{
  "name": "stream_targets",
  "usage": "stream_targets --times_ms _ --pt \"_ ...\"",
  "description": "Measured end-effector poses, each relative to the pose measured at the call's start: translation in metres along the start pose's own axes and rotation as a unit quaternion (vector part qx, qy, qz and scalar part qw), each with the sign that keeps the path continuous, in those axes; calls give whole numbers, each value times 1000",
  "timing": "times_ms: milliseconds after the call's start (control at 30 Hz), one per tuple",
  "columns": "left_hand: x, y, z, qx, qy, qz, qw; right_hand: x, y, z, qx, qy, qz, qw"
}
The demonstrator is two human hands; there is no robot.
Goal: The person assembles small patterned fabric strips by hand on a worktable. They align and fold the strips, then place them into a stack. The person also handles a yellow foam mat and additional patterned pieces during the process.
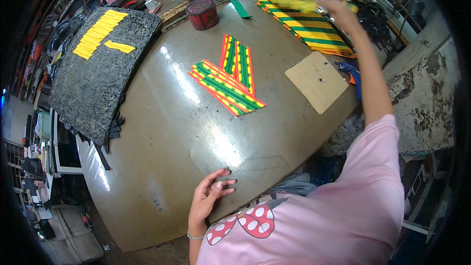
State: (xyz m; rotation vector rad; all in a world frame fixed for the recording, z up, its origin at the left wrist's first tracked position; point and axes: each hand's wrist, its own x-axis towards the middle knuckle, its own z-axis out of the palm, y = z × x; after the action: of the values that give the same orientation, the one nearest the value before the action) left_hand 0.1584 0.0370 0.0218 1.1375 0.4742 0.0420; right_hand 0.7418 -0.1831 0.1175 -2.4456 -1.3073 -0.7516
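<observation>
Over the near edge of the table, my left hand [210, 195] is empty, its fingers loosely apart. My right hand [337, 11] is stretched to the far right and closed around a yellow-green patterned strip [287, 3], which is smeared by motion. Just beneath it lies a stack of yellow-and-green striped strips [314, 29] with orange edges. In the middle of the table, several green, yellow and red patterned strips [228, 86] lie in two overlapping groups.
A brown cardboard piece [318, 81] lies at the right, beside a blue-handled tool [351, 74]. A dark red tin [202, 13] and a green scrap [240, 9] stand toward the back. Yellow pieces [100, 29] rest on a rough black slab [88, 86] at left.
</observation>
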Motion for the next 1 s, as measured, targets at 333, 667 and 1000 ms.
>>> stream_targets --times_ms 333,667,1000 --pt "0 2 -3 -1 -25 1 1000 -81 22 31 170 3 93 981" --pt "-3 -4 -6 7 -33 10 999 -116 9 49 154 -107 127 974" --pt "-5 -1 -3 8 -33 19 999 -97 -2 53 170 -64 175 968"
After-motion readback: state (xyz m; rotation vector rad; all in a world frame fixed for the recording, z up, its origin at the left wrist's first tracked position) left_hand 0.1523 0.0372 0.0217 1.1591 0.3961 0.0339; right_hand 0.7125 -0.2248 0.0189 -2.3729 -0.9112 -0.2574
